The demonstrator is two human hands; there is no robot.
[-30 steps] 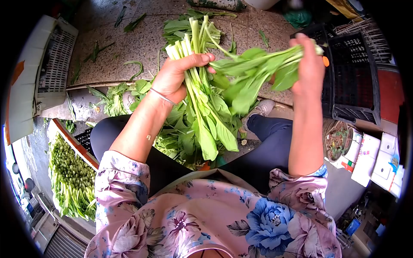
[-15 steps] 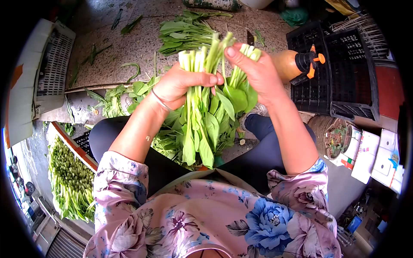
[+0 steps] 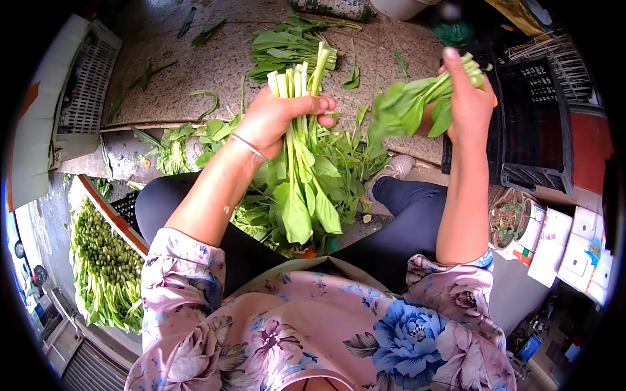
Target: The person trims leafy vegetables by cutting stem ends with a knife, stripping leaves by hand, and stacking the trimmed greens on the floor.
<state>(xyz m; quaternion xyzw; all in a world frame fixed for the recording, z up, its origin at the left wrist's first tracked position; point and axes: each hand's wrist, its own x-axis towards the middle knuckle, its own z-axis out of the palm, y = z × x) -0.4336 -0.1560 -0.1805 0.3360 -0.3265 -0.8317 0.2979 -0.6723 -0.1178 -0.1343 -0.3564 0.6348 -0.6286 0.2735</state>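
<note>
My left hand [image 3: 277,120] is closed round a bunch of leafy greens [image 3: 297,176], cut stems pointing up and leaves hanging down over my lap. Off to the right, my right hand [image 3: 471,101] grips a smaller bunch of the same greens [image 3: 414,101], its stems up by my thumb and its leaves trailing left, a little blurred. Loose greens [image 3: 345,156] are heaped below and behind my left hand. Another pile of leafy greens [image 3: 287,49] lies on the speckled stone surface [image 3: 228,72] beyond it.
Black plastic crates [image 3: 535,117] stand at the right, with white boxes [image 3: 554,247] nearer me. On the left are a pale slatted crate [image 3: 85,98] and a stack of bundled greens [image 3: 107,267]. A white bucket [image 3: 401,6] stands at the back, beside a green bag [image 3: 453,32].
My right hand has moved away to the right with the smaller bunch, now in front of the orange spray bottle. My left hand keeps its bunch in nearly the same place.
</note>
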